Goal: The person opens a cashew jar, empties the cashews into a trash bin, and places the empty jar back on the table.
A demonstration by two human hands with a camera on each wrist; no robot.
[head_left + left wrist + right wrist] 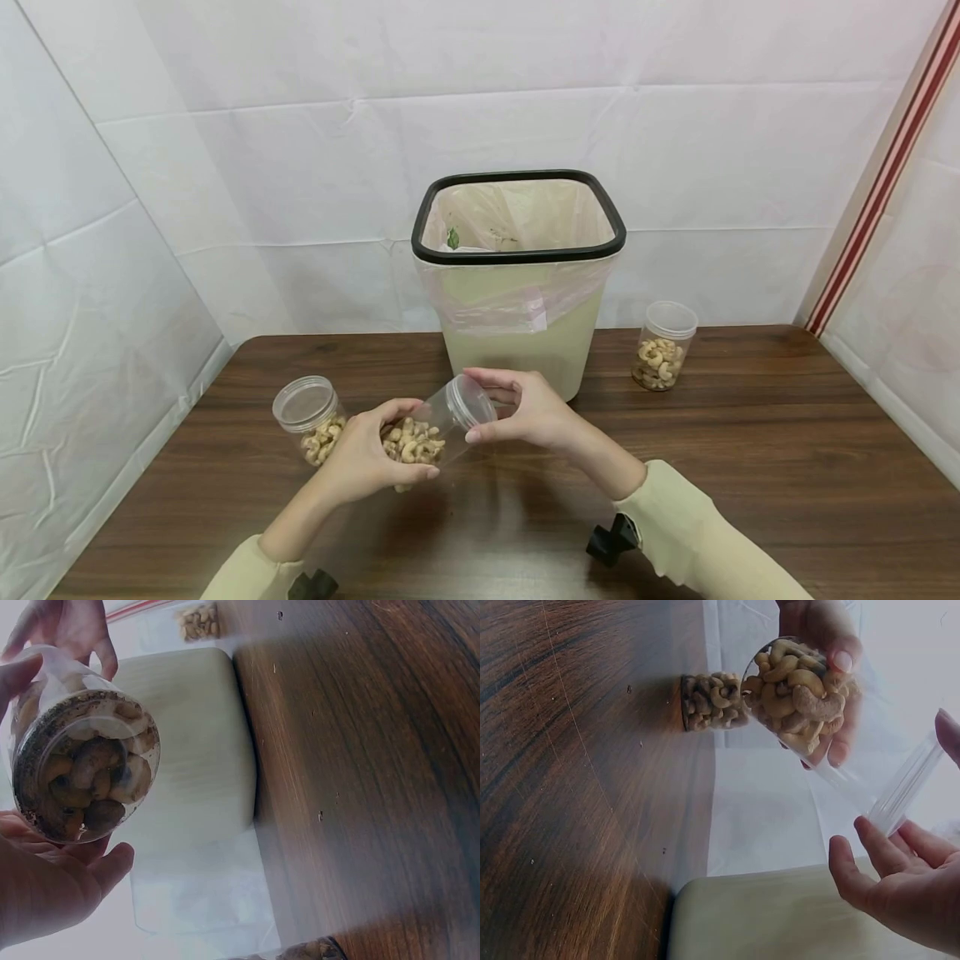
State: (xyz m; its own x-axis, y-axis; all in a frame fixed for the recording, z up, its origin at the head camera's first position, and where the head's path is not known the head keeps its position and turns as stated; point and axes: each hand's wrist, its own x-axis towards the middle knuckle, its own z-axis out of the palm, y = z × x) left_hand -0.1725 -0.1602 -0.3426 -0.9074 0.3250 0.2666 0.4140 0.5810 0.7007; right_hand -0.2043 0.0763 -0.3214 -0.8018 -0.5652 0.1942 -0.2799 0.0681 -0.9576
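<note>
A clear plastic jar point(441, 423) of cashews is held tilted above the table, its lidded end up and to the right. Around its lower body my left hand point(369, 450) grips, with thumb and fingers on opposite sides. My right hand point(531, 412) holds the clear lid point(472, 402) by its rim between thumb and fingers. Cashews point(799, 694) are gathered toward the jar's base in the right wrist view. The left wrist view shows the jar's round bottom point(94, 772) with nuts and dark crumbs. A second lidded cashew jar point(309, 417) stands just left of my left hand.
Behind the hands stands a cream trash bin point(517, 333) with a black rim and a pinkish liner; some green scraps lie inside. A third cashew jar point(663, 346) is to the bin's right on the brown wooden table point(750, 433). White sheeting point(300, 167) hangs behind.
</note>
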